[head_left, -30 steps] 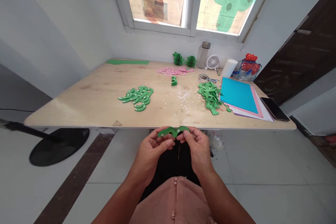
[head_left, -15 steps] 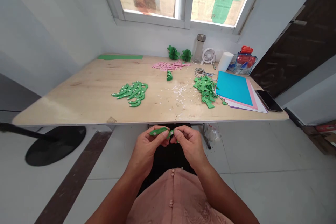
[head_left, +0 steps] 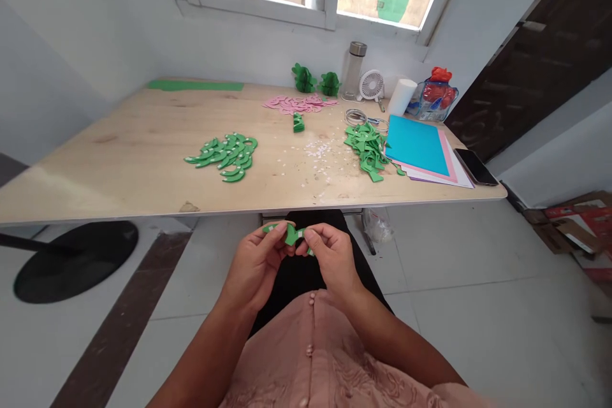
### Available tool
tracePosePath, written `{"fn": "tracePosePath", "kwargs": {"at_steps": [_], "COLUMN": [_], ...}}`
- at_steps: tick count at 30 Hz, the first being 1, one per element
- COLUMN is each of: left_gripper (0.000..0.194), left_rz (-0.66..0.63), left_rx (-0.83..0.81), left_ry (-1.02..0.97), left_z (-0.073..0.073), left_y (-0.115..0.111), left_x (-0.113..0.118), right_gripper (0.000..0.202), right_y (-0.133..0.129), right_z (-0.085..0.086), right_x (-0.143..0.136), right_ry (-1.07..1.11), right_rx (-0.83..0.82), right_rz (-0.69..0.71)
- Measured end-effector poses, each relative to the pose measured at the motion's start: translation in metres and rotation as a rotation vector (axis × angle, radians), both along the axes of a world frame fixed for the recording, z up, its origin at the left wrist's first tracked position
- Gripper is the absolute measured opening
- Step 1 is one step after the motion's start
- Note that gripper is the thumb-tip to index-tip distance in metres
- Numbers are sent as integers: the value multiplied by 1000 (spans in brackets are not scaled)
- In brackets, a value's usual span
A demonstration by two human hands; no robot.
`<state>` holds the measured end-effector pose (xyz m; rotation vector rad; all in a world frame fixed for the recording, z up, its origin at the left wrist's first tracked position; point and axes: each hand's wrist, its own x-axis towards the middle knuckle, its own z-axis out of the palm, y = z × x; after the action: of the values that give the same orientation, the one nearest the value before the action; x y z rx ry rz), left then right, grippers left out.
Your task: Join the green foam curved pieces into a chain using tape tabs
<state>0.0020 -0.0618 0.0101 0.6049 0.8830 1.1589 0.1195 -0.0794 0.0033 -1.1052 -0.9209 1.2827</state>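
Observation:
My left hand [head_left: 258,260] and my right hand [head_left: 333,256] are close together over my lap, just in front of the table edge. Between them are green pieces [head_left: 291,235] with small whitish squares on them. My left fingers pinch the pieces at one end, and my right thumb and fingers pinch the other end; part of the pieces is hidden by my fingers. On the table lie a pile of curved green pieces [head_left: 228,152] with pale squares, a small green stack [head_left: 298,122], white scraps [head_left: 319,150] and a heap of green offcuts [head_left: 367,148].
Pink cutouts [head_left: 299,104], two green folded paper shapes [head_left: 304,78], a bottle [head_left: 354,70], a small fan [head_left: 371,85] and a white roll [head_left: 402,97] stand or lie at the back. Coloured sheets [head_left: 418,146] and a phone [head_left: 475,167] are at the right.
The view has shifted, so the table sits higher and more to the left. Between my hands, the green pieces now show a wider green part beside my left thumb.

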Motion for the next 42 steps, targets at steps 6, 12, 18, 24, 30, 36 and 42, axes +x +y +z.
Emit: {"fn": "tracePosePath", "kwargs": {"at_steps": [6,12,18,24,30,36,42], "left_gripper": [15,13,23,32,25,23,18], "left_rz": [157,184,63,-63,-59,-55,-77], "left_rx": [28,153,137,140,130,101,99], "left_ry": [81,296,183,124,201,195,188], "left_z": [-11,-13,-9,-4,-5,-4,-3], "left_y": [-6,-7,-6,0,7,11,20], "left_x": [-7,-8,-9,-17,-23,-25,-20], "right_gripper": [21,20,21,19,17,18,26], "right_y": [-2,0,2,5,6,9,12], "right_z": [-4,-7,-8,-11,-9,-6,-6], "right_x": [-9,-9,-6,-6,-6,-8,-6], "right_ry": [-1,32,68,228,318,296,191], "right_rx": [-31,-39,-72,-164,-212,-209,-144], "right_rz": [21,80,-6,48,119,191,186]}}
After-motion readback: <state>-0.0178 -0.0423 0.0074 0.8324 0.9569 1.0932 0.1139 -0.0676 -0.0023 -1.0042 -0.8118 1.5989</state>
